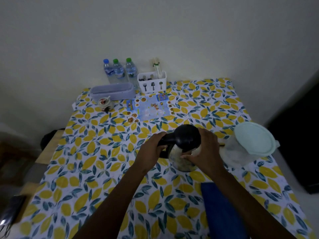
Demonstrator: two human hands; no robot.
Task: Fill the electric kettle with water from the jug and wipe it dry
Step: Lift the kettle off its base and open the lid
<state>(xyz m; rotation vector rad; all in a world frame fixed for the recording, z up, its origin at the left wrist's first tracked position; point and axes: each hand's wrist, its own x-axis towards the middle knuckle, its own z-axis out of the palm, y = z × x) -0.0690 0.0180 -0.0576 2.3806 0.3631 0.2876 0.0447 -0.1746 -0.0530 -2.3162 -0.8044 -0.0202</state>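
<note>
Electric kettle [185, 149]: steel body, black lid closed, standing mid-table on the lemon-print cloth [103, 152].
Left hand [151, 150]: wrapped around the black handle.
Right hand [204, 150]: palm and fingers clasped against the kettle's far side, steadying it.
Jug [248, 145]: translucent, pale lid on, just to the right of the kettle, untouched.
Blue cloth [222, 209]: folded, lying near the front edge, under the right forearm, unused.
Further back: leaflet [150, 107], cutlery caddy [151, 81], three water bottles [119, 70], lidded box [113, 91], small jar [105, 104].
Progress, judged: early. Both lids closed, so pouring seems not begun; water level unseen. Opening, filling, wiping all appear outstanding.
</note>
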